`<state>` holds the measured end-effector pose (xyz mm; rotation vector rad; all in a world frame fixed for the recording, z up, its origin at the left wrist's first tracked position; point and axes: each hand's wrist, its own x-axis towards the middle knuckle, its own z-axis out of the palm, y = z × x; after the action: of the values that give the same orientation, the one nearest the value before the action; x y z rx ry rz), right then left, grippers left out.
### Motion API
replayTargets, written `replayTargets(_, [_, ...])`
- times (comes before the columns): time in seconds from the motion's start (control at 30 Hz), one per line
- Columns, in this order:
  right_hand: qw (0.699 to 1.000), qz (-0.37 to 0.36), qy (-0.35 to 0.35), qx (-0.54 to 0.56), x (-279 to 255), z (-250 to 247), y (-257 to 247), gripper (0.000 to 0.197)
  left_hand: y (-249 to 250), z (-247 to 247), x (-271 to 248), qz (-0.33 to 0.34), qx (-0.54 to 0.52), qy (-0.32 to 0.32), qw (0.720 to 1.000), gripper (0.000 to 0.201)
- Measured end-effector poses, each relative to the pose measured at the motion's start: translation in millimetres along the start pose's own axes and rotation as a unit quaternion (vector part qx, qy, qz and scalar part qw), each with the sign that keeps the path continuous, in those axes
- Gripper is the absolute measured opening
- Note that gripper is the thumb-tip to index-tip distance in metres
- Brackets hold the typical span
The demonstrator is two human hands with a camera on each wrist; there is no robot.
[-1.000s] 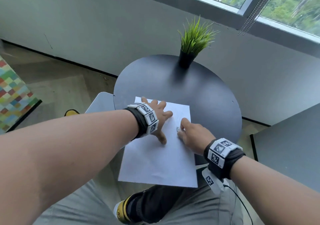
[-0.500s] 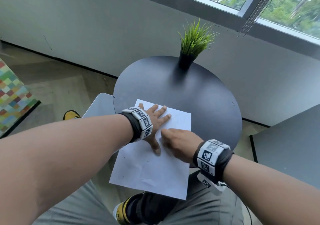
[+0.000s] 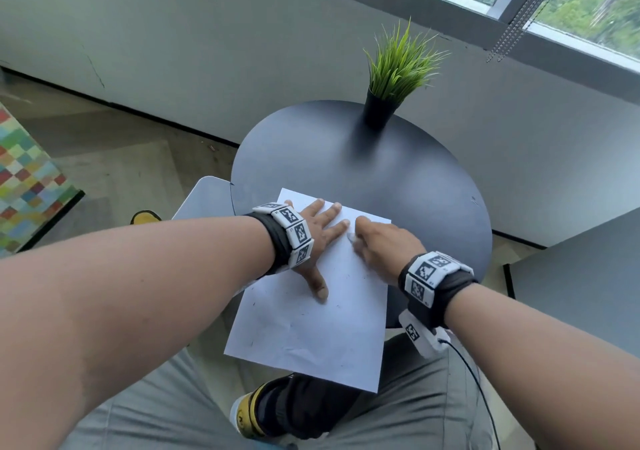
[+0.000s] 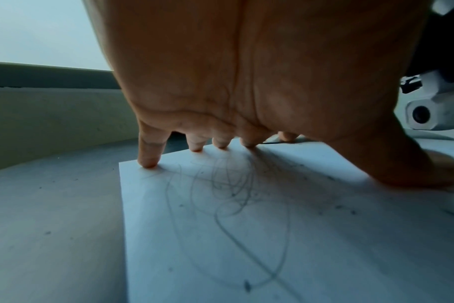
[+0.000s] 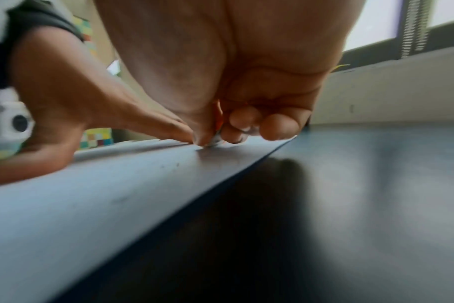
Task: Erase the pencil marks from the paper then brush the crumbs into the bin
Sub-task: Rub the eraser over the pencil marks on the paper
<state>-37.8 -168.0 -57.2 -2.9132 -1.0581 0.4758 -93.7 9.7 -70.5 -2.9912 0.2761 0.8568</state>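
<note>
Head view: erasing under way, right hand (image 3: pixel 377 241) pinching eraser (image 3: pixel 351 238), left hand (image 3: pixel 317 238) flat on paper (image 3: pixel 311 338); next, rub scribble (image 4: pixel 233 194) at 9 o'clock.

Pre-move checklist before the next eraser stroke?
1. Left hand pressing paper flat, fingers spread: ok.
2. Right hand pinching eraser, tip on the paper: ok.
3. Pencil marks gone: not ok, scribble remains under the left palm.
4. Paper fully on round table: not ok, near end overhangs the lap.
5. Crumbs kept on the paper: ok.
6. Bin located: cannot tell.
</note>
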Motion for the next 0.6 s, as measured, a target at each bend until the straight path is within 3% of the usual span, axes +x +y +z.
replayTargets(0.07, [1.0, -0.021, 0.008, 0.016, -3.3, 4.2, -10.2, 0.015, 0.4, -1.1, -0.3, -0.001, -0.002, -0.006, 1.0, 0.153])
replayTargets(0.17, [0.99, -0.125, -0.045, 0.047, -23.5, 14.5, -30.9, 0.02, 0.9, -3.8, -2.0, -0.003, -0.006, -0.018, 1.0, 0.153])
replayTargets(0.23, [0.994, -0.094, -0.046, 0.026, -15.0, 7.9, -19.7, 0.019, 0.7, -3.2, -1.2, -0.004, -0.002, -0.015, 1.0, 0.153])
replayTargets(0.33, [0.998, 0.054, -0.002, 0.021, 8.0, -7.8, 7.9, 0.021, 0.3, 0.4, 1.3, -0.006, 0.001, -0.008, 1.0, 0.154])
replayTargets(0.4, [0.999, 0.023, 0.008, 0.027, 2.0, -6.2, -2.5, 0.018, -0.3, 0.9, 0.7, -0.007, 0.002, -0.009, 1.0, 0.154])
replayTargets(0.5, [0.991, -0.116, -0.059, 0.046, -24.2, 8.6, -26.7, 0.019, -0.7, 0.2, 0.4, -0.008, -0.011, -0.012, 1.0, 0.153])
replayTargets(0.53, [0.991, -0.11, -0.064, 0.046, -24.2, 7.8, -23.0, 0.019, -0.4, 0.0, 0.7, -0.009, -0.01, -0.011, 1.0, 0.153])
replayTargets(0.6, [0.999, -0.013, -0.029, 0.036, -8.2, 0.1, -3.4, 0.02, 1.7, 0.6, 1.5, -0.012, -0.007, -0.009, 1.0, 0.152])
